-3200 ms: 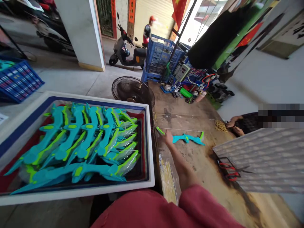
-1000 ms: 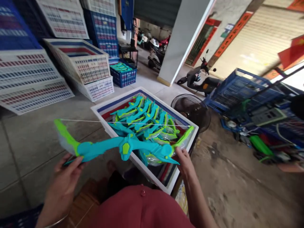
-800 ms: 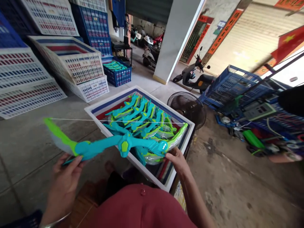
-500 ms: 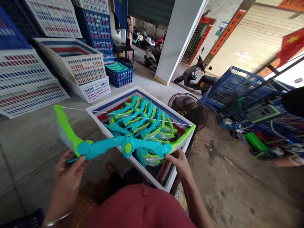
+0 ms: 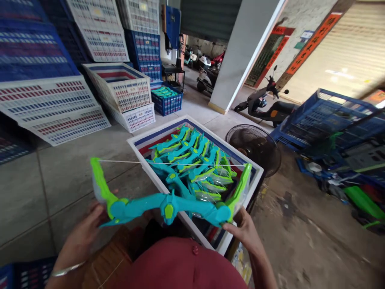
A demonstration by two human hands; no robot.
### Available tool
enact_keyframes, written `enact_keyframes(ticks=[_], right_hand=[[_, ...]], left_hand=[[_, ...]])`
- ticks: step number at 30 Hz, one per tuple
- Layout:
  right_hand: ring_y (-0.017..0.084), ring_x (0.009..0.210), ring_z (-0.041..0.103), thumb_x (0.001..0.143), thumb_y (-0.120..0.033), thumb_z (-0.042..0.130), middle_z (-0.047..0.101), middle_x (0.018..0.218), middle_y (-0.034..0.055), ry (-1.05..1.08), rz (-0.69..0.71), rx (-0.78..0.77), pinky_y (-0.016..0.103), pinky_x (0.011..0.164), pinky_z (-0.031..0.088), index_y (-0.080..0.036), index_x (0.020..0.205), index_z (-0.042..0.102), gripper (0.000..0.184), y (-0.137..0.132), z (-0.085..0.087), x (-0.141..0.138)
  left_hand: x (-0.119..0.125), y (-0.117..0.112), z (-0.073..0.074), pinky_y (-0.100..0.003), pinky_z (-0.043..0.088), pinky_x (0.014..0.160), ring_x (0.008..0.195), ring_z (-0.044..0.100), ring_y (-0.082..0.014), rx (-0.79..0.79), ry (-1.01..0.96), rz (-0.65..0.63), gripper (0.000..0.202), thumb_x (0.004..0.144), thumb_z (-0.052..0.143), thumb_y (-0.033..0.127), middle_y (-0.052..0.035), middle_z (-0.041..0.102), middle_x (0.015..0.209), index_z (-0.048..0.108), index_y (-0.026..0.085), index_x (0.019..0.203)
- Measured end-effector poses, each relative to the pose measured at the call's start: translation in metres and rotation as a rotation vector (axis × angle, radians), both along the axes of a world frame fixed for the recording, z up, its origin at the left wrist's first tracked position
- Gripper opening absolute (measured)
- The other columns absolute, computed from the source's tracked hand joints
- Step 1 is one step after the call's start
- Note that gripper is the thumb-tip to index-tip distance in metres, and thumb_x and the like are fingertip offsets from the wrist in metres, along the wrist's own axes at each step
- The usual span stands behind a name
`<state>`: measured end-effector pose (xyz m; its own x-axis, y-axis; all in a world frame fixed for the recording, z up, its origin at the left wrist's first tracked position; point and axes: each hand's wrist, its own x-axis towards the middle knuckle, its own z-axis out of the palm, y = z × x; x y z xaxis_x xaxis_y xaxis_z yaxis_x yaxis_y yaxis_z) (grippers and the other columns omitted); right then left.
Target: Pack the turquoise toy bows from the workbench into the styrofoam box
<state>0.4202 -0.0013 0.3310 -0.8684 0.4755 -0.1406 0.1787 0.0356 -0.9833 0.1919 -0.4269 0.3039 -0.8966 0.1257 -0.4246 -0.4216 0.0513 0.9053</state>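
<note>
A toy bow (image 5: pixel 168 208), turquoise in the middle with lime-green limbs and a thin white string, spans the space in front of me. My left hand (image 5: pixel 87 226) holds its left end where the turquoise part meets the green limb; some fingers are hidden behind it. At the matching joint on the other end, my right hand (image 5: pixel 245 228) grips with the thumb in front. Beneath and beyond the bow, a white crate (image 5: pixel 258 168) with a striped lining holds several similar bows (image 5: pixel 192 150) laid in a row, partly covered by clear plastic.
Stacked white crates (image 5: pixel 70 108) line the left side, and a blue crate (image 5: pixel 167 104) of similar pieces stands behind. A floor fan (image 5: pixel 254 148) is close to the crate's right side. Further back are a parked scooter (image 5: pixel 267 102) and large blue crates (image 5: pixel 331 120).
The bow has come to lie more level, with its string nearly horizontal and its green limbs more upright. Both hands stay on it. The camera view has turned left.
</note>
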Motion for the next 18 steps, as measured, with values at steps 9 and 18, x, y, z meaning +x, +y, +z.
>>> enact_keyframes(ticks=[9,18], right_hand=[[0.03,0.088,0.075,0.077,-0.064,0.08,0.079,0.1,0.0108,-0.035,-0.195,-0.046,0.039,0.077,0.064,-0.021,0.114,0.072,0.057,0.017,-0.022,0.001],[0.036,0.113,0.07,0.076,-0.074,0.074,0.075,0.123,0.0151,-0.256,0.059,0.226,0.042,0.094,0.06,-0.015,0.13,0.071,0.08,0.021,-0.045,-0.016]], left_hand=[[0.006,0.031,-0.008,-0.029,0.057,0.069,0.081,0.071,-0.0224,0.029,-0.071,0.021,0.104,0.059,0.089,0.066,-0.0064,0.076,0.095,0.055,0.015,0.143],[0.024,0.034,-0.032,-0.034,0.057,0.081,0.102,0.071,-0.0294,-0.142,-0.026,-0.098,0.075,0.072,0.083,0.06,-0.0098,0.075,0.11,0.064,0.019,0.131]])
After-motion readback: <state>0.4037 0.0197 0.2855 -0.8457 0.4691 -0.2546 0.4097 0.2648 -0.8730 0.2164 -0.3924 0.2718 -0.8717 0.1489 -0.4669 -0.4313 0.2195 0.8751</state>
